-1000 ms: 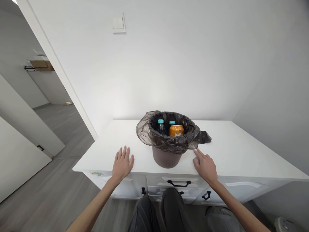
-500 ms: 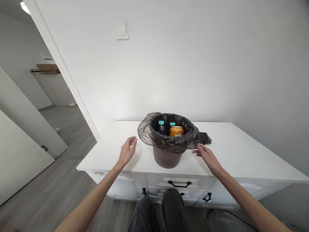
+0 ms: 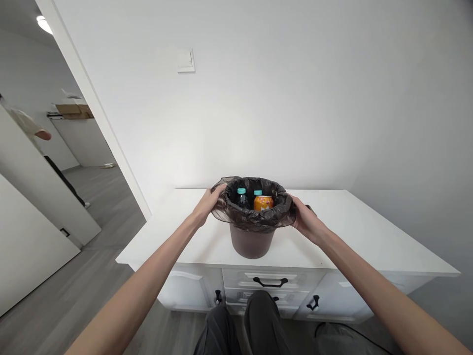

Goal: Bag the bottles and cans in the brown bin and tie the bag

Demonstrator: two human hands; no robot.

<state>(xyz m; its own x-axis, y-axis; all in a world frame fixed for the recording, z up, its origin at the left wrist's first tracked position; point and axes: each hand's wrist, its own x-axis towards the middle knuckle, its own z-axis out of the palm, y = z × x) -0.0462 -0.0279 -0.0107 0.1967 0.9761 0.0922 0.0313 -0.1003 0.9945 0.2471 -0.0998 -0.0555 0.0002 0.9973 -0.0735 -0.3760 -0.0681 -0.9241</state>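
Observation:
A brown trash bin (image 3: 252, 245) stands upright on the white cabinet top, lined with a black trash bag (image 3: 254, 223) folded over its rim. Inside are an orange can (image 3: 263, 202) and two dark bottles with teal caps, one bottle (image 3: 241, 198) at the left and another cap (image 3: 257, 193) behind the can. My left hand (image 3: 209, 201) grips the loose edge of the bag at the bin's left. On the opposite side, my right hand (image 3: 306, 217) has its fingers closed on the bag's edge. Both hands' fingertips are partly hidden by the film.
The white cabinet (image 3: 369, 236) has a black drawer handle (image 3: 270, 282) in front of my knees. A wall with a light switch (image 3: 185, 61) rises behind it. Through the doorway on the left, part of a person (image 3: 33, 125) shows near a cardboard box (image 3: 74, 111).
Both hands have moved up and inward to the bag's edge and taken hold of it. A person has appeared in the doorway at the left. The view has shifted slightly.

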